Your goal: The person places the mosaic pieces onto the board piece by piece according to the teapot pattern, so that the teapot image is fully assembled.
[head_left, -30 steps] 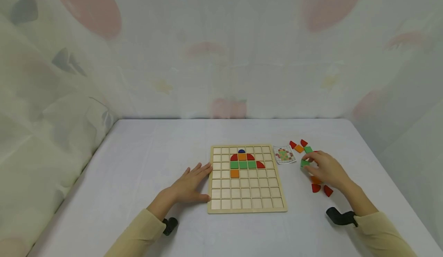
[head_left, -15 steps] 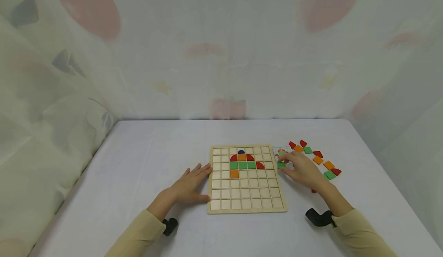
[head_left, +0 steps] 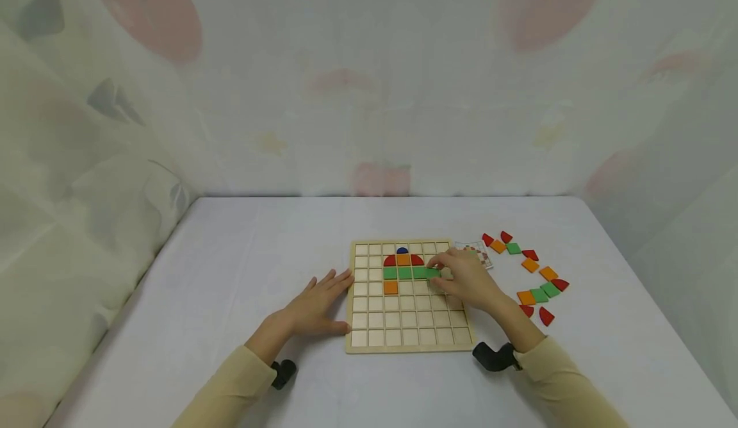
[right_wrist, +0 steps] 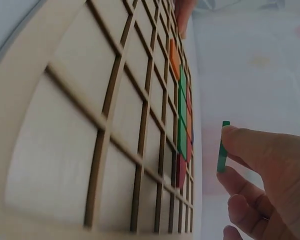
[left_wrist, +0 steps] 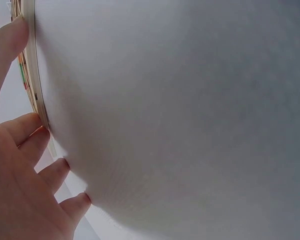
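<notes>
My right hand [head_left: 469,279] pinches a green square tile [right_wrist: 222,155] between thumb and fingers. In the right wrist view the tile is held on edge, above the surface of the wooden grid board [head_left: 377,320]. From the head view it overlaps the right end of the row of green tiles [head_left: 405,273], covering the red quarter-round tile there. Fingers spread, my left hand [head_left: 314,309] lies along the board's left edge, with thumb and fingertips touching it. Set in the board are also an orange tile [head_left: 391,287] below the green row, and red, orange and blue tiles above it.
A pattern card [head_left: 484,258], partly behind my right hand, lies by the board's upper right side. Loose red, orange and green tiles [head_left: 539,295] are scattered on the white cloth [head_left: 277,236] farther right. A patterned fabric wall [head_left: 369,127] rises behind.
My right hand has carried the green tile leftward from the loose tiles, past the card, to over the board. The left hand has stayed at the board's edge.
</notes>
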`<state>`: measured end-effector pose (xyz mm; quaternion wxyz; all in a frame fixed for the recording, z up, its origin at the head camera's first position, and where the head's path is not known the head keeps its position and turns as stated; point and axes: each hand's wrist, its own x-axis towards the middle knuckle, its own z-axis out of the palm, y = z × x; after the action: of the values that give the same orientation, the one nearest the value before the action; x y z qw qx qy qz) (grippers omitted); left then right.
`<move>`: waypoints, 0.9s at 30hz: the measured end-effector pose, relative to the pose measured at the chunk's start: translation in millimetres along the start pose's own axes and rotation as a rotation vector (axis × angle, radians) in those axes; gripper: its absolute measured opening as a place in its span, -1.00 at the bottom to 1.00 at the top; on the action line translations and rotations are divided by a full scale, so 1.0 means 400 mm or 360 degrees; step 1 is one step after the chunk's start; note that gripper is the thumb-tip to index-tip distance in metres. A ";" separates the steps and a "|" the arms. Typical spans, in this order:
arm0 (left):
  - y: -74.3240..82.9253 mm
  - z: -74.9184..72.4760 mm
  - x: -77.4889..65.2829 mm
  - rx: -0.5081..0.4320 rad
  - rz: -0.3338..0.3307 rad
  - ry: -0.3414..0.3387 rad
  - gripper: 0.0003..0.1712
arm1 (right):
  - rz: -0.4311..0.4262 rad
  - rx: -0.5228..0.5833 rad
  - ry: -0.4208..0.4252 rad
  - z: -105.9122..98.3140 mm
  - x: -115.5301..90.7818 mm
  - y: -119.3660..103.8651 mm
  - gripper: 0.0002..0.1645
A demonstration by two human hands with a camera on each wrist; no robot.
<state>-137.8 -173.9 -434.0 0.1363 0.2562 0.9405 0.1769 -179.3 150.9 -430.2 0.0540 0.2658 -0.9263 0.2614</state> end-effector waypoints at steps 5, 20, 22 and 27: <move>-0.002 0.002 0.002 0.0002 -0.0007 -0.0003 0.05 | -0.0006 0.0019 -0.0028 0.024 0.016 -0.023 -0.72; -0.003 0.005 0.003 -0.0010 -0.0032 -0.0008 0.07 | -0.0101 -0.0087 -0.0039 0.087 0.027 -0.057 -0.75; -0.003 0.005 0.003 -0.0005 -0.0030 -0.0008 0.06 | -0.0115 -0.0112 -0.0041 0.090 0.027 -0.059 -0.75; -0.003 0.003 0.003 0.0006 -0.0015 -0.0007 0.06 | -0.0129 -0.0165 -0.0040 0.094 0.026 -0.064 -0.74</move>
<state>-139.0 -174.0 -435.7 0.1388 0.2523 0.9417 0.1738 -173.4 108.3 -448.2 0.0666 0.3032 -0.9277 0.2075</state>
